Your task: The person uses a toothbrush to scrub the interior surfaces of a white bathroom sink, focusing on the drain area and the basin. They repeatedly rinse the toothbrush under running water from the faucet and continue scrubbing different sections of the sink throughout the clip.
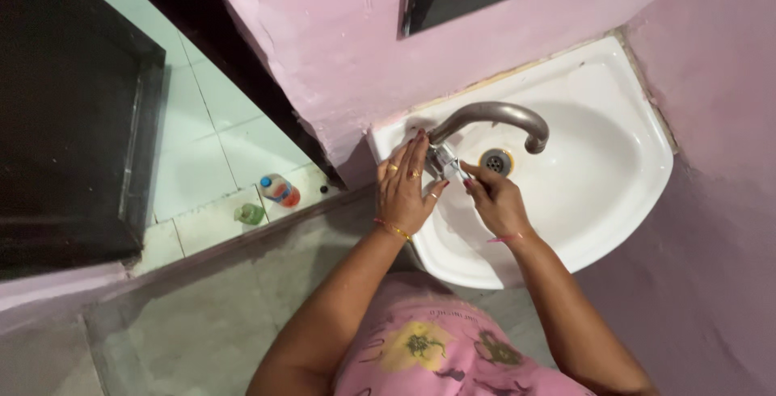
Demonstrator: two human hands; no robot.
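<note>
Where the grey tap [493, 117] rises at the white sink's [614, 194] rim, its small metal handle [444, 162] is pinched by the right hand [495, 200], while the left hand [402, 187] is laid flat, fingers extended, against the tap base, seemingly for steadiness

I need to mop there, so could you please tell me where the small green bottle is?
In the head view, the green bottle stands on the tiled floor at left, beside the orange bottle.
</note>
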